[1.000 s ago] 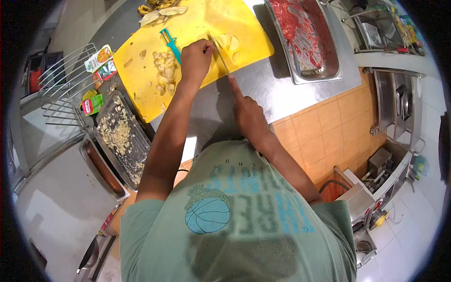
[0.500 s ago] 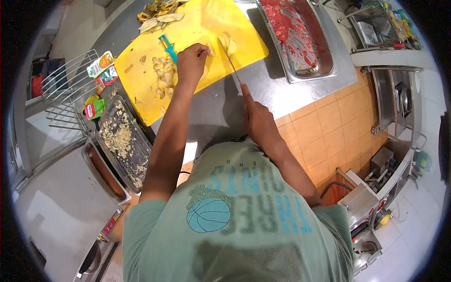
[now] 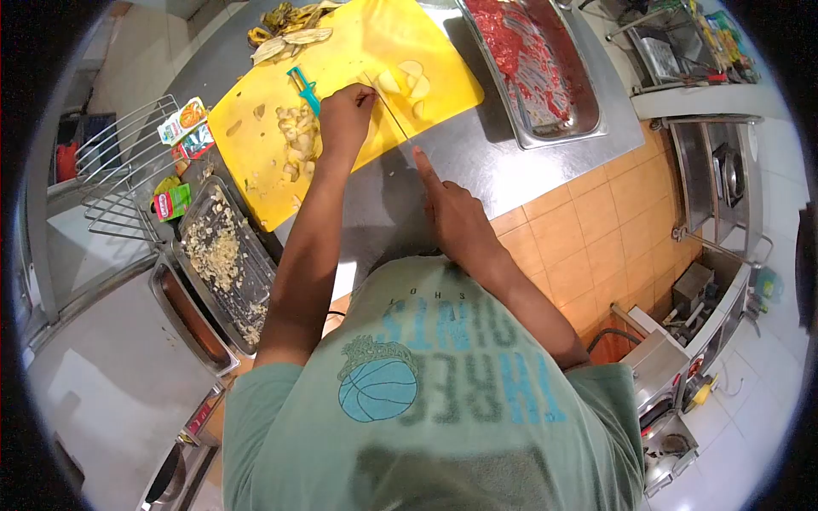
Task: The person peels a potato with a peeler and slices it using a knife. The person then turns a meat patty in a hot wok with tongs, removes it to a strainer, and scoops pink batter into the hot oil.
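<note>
My right hand [image 3: 458,215] is closed round the handle of a knife [image 3: 394,114], index finger stretched along it. The thin blade reaches up and left over the yellow cutting board [image 3: 400,30], its tip close to my left fingers. My left hand [image 3: 345,115] is pinched above the board, beside the blade; whatever lies between its fingertips is hidden. Right of the blade are several pale cut slices [image 3: 413,70]. A heap of small pale chopped pieces [image 3: 298,140] lies left of my left hand, near a teal peeler [image 3: 302,89].
Brownish-yellow peels [image 3: 294,38] lie at the board's far edge. A deep metal pan [image 3: 588,115] smeared with red sauce stands on the right. On the left are a dark tray [image 3: 247,255] with pale crumbs, seasoning packets [image 3: 175,201] and a wire rack [image 3: 128,162].
The knife and my right hand have moved left, towards my left hand. More pale slices now lie apart to the right of the blade. My left hand has barely moved.
</note>
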Demonstrator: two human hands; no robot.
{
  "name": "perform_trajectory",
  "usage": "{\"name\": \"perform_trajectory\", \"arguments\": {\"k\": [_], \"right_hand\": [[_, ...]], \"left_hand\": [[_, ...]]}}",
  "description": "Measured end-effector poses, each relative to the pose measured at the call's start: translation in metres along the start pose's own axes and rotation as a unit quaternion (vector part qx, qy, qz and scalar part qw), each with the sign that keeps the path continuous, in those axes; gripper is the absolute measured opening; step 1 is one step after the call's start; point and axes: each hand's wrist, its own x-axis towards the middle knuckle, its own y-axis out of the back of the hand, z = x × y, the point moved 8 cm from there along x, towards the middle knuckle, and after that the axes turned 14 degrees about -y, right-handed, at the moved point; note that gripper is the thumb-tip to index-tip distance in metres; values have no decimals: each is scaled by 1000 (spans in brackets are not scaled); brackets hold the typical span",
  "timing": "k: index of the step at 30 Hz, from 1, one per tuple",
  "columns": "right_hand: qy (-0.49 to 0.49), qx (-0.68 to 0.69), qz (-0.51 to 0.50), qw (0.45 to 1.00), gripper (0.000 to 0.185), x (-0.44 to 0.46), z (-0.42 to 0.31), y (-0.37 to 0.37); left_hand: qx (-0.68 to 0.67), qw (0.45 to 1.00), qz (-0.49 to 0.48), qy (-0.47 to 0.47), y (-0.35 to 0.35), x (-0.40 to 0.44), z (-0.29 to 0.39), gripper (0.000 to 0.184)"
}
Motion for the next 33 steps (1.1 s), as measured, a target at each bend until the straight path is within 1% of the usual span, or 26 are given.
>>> {"name": "perform_trajectory", "arguments": {"k": [2,12,17,23,26,30,33], "right_hand": [[4,2,4,1000,67,-1,0,-2],[-45,-5,-27,999,67,1,2,-9],[-76,-20,-50,996,69,4,5,-13],[-79,-25,-45,996,71,9,15,-22],[-62,-23,-24,998,71,18,19,-28],[-39,13,-8,999,71,24,14,-27],[-33,29,-7,999,71,25,14,-22]], "left_hand": [[13,1000,-2,-2,-1,1,-1,12],[42,999,-22,15,0,1,2,14],[33,999,-8,20,-3,0,-5,13],[15,999,-23,39,-2,-2,-3,15],[15,999,-24,45,0,-3,-3,15],[25,999,-23,27,0,-1,-4,15],[19,999,-33,30,-3,2,-10,19]]}}
